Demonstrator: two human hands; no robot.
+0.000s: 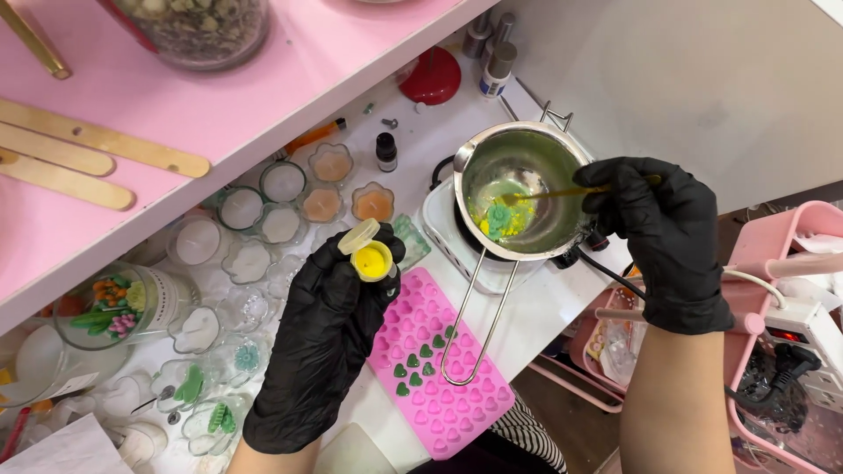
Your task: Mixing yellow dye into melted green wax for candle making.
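Both my hands wear black gloves. My left hand [329, 329] holds a small open pot of yellow colouring [372, 260], its flip lid tilted up. My right hand [660, 230] grips a thin stick [562, 191] whose tip reaches into a steel melting pot [518, 189]. Yellow and green lumps lie at the pot's bottom. The pot rests on a small white hot plate [443, 233]. Its long wire handle lies over a pink silicone mould [439, 369] with several green-filled cavities.
Several small glass candle cups [283, 182], some white, some orange, crowd the white table at left. A pink shelf [219, 105] with flat wooden sticks overhangs them. A red lid [432, 77] and small bottles stand at the back. A pink cart [790, 263] with a power strip is on the right.
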